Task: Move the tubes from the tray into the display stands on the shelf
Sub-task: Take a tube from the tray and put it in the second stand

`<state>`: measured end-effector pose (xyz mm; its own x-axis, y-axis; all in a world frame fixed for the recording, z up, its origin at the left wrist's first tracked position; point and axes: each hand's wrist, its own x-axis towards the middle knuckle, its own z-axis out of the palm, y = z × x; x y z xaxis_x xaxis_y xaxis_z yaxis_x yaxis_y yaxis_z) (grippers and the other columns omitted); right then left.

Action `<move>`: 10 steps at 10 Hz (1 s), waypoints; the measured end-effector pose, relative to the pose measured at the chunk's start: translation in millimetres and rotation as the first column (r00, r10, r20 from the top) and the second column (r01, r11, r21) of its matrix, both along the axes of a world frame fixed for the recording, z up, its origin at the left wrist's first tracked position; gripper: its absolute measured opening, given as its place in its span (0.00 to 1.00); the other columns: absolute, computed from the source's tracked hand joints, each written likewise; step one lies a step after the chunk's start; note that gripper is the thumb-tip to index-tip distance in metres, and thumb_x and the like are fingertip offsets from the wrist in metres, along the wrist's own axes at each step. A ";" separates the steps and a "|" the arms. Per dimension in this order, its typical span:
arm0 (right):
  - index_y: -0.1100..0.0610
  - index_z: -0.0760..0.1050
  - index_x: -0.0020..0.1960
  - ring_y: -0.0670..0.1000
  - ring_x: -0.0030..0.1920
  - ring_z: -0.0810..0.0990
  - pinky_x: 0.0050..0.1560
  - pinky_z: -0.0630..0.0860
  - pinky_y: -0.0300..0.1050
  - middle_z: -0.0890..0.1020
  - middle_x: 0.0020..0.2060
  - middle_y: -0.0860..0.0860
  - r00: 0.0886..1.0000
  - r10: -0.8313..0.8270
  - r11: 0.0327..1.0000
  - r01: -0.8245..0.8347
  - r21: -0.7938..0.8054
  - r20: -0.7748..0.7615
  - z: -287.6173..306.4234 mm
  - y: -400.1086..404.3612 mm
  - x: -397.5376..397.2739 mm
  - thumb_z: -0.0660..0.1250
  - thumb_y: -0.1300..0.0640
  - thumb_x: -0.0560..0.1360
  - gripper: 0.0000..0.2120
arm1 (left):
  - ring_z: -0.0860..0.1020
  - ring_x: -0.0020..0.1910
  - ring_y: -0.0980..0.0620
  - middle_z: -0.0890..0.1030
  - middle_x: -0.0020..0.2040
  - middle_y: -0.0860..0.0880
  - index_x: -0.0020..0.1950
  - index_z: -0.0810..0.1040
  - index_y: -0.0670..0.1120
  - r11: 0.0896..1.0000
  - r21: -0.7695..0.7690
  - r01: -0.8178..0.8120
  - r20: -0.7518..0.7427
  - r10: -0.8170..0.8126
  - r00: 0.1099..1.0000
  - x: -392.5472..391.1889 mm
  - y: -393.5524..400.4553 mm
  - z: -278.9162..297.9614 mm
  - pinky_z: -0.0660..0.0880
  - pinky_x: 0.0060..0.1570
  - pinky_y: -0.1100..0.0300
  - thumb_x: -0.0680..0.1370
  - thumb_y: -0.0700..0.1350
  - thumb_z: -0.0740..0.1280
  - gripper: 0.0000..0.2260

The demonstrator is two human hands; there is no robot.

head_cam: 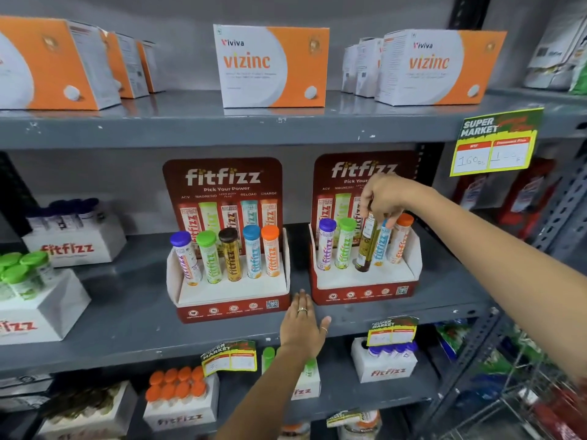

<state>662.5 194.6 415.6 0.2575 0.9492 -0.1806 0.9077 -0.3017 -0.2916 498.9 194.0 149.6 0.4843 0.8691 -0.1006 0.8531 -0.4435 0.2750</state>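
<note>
Two red fitfizz display stands sit on the middle shelf. The left stand (pixel 233 308) holds purple, green, brown, blue and orange capped tubes upright. In the right stand (pixel 365 292) stand purple, green, blue and orange tubes. My right hand (pixel 386 198) grips the cap end of a gold and brown tube (pixel 365 246), whose bottom rests in the stand's middle slot, slightly tilted. My left hand (pixel 303 325) lies flat and open on the shelf (pixel 127 315) between the two stands. The tray is out of view.
White fitfizz boxes with green capped tubes (pixel 19 274) and dark capped tubes (pixel 73 236) stand at the left. Orange and white vizinc boxes (pixel 271 66) line the shelf above. A yellow price tag (pixel 497 142) hangs at upper right. More tube boxes fill the lower shelf.
</note>
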 end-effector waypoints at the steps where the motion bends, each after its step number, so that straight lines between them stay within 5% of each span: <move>1: 0.66 0.81 0.49 0.56 0.49 0.83 0.38 0.83 0.45 0.82 0.51 0.59 0.999 -0.013 0.996 0.016 0.085 -0.044 -6.9 2.5 1.6 0.73 0.68 0.68 0.10 | 0.43 0.78 0.47 0.44 0.79 0.45 0.77 0.41 0.41 1.000 -0.004 0.002 -0.002 -0.002 1.000 -0.2 0.5 -0.7 0.45 0.76 0.55 0.82 0.59 0.47 0.32; 3: 0.61 0.81 0.50 0.53 0.45 0.79 0.34 0.78 0.39 0.81 0.54 0.59 1.000 -0.024 0.983 0.027 0.182 -0.017 -18.1 6.8 6.1 0.74 0.68 0.68 0.11 | 0.43 0.78 0.47 0.44 0.79 0.45 0.77 0.41 0.41 1.000 0.002 0.004 -0.011 -0.004 1.000 0.1 2.3 -2.9 0.45 0.75 0.55 0.81 0.60 0.46 0.32; 4: 0.59 0.81 0.51 0.55 0.55 0.78 0.51 0.75 0.43 0.80 0.57 0.57 1.000 -0.016 0.975 0.010 0.224 0.025 -22.4 9.5 11.8 0.75 0.67 0.66 0.14 | 0.43 0.78 0.47 0.44 0.79 0.45 0.77 0.41 0.41 1.000 0.007 0.003 -0.012 -0.003 1.000 0.4 2.8 -4.1 0.45 0.75 0.55 0.81 0.60 0.46 0.32; 5: 0.60 0.81 0.53 0.55 0.58 0.77 0.58 0.74 0.45 0.80 0.59 0.57 0.999 -0.001 0.972 -0.010 0.236 0.048 -23.7 10.5 16.5 0.75 0.66 0.66 0.16 | 0.43 0.78 0.47 0.44 0.79 0.45 0.77 0.41 0.41 1.000 0.010 0.004 -0.014 -0.004 1.000 0.4 2.8 -4.9 0.45 0.75 0.55 0.81 0.60 0.46 0.32; 8: 0.54 0.80 0.53 0.55 0.49 0.80 0.34 0.71 0.38 0.81 0.54 0.56 0.966 0.040 0.982 -0.085 0.167 0.256 -15.0 -0.6 27.9 0.77 0.58 0.66 0.17 | 0.44 0.78 0.47 0.45 0.79 0.46 0.77 0.42 0.43 1.000 0.021 -0.016 -0.006 0.016 1.000 1.9 1.3 -3.4 0.46 0.75 0.54 0.81 0.61 0.47 0.32; 10: 0.55 0.81 0.53 0.46 0.35 0.76 0.17 0.70 0.32 0.78 0.50 0.53 0.985 0.051 0.990 -0.071 0.122 0.163 -15.7 0.3 27.3 0.72 0.68 0.69 0.15 | 0.43 0.78 0.47 0.45 0.79 0.46 0.77 0.42 0.43 1.000 0.023 -0.012 -0.017 0.012 1.000 1.1 0.6 -2.4 0.46 0.75 0.55 0.81 0.60 0.46 0.32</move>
<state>689.8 195.0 399.9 0.2141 0.9766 -0.0190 0.9612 -0.2141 -0.1739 500.1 194.6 147.1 0.4723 0.8769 -0.0892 0.8628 -0.4392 0.2503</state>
